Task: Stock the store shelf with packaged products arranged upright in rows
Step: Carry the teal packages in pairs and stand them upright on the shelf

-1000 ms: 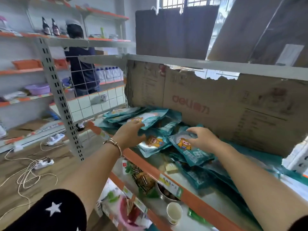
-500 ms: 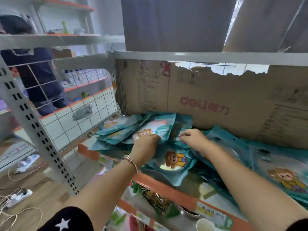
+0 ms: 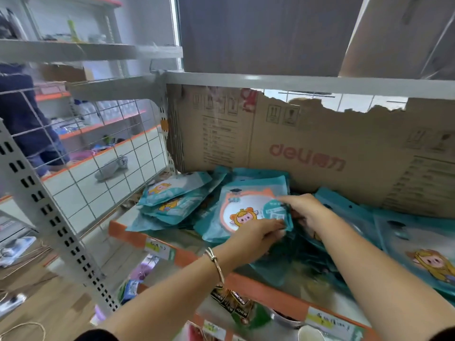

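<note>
Pouch (image 3: 242, 207): teal, cartoon character, tilted

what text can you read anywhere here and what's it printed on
"deli" in red, then Chinese characters: on the cardboard sheet.
"CHEW", the end of a longer, blurred word: on the dark packets low in the view.
Too blurred or small to read: print on the teal packets, the handwritten shelf labels, the cardboard's small print.
</note>
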A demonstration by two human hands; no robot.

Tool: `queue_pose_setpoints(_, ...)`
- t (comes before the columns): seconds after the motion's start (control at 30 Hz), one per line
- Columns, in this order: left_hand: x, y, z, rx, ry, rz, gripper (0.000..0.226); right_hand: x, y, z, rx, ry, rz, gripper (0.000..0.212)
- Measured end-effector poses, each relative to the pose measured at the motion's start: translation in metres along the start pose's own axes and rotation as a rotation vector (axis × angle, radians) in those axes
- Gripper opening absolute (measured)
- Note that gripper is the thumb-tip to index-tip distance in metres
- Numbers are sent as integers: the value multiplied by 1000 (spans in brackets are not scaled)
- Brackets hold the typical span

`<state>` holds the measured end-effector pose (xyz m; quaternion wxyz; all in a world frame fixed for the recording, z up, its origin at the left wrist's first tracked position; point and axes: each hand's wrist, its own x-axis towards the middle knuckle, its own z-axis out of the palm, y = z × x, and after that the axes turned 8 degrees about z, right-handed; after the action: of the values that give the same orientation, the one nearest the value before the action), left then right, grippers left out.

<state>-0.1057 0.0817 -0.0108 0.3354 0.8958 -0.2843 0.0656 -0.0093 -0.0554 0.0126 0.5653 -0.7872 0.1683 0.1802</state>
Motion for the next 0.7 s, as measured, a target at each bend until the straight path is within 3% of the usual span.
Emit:
queue_pose_setpoints(0.03, 0, 0, -4, -75, -16, -51, 32, -2, 0, -1, -35, -5, 4, 44)
queue_pose_setpoints(0.1, 0, -6, -16, -304, 163, -244, 38, -4, -1, -1, -66, -3, -1, 39)
queue_pose_setpoints(0.17, 2, -31, -31, -236, 380, -454, 38, -8, -3, -2, -44, -27, 5, 32)
queue_pose_setpoints(0.23, -1, -54, -45, 1, 284, -723, 39, -10, -5, -1, -41, -46, 8, 28)
queue_pose_setpoints(0.3, -7, -65, -53, -150, 203, -878, 34, -12, -9, -1, -15, -73, 9, 26)
queue_pose_setpoints(0.4, -11, -66, -67, -461, 289, -844, 27, -11, -12, -1, 93, -125, 12, 28)
queue_pose_setpoints(0.57, -11, -71, -82, -807, 361, -828, 32, -11, -15, 6, 209, -170, -38, 9)
queue_pose_setpoints(0.7, -20, -82, -80, -739, 366, -874, 29, -9, -2, -4, -62, -37, 42, 25)
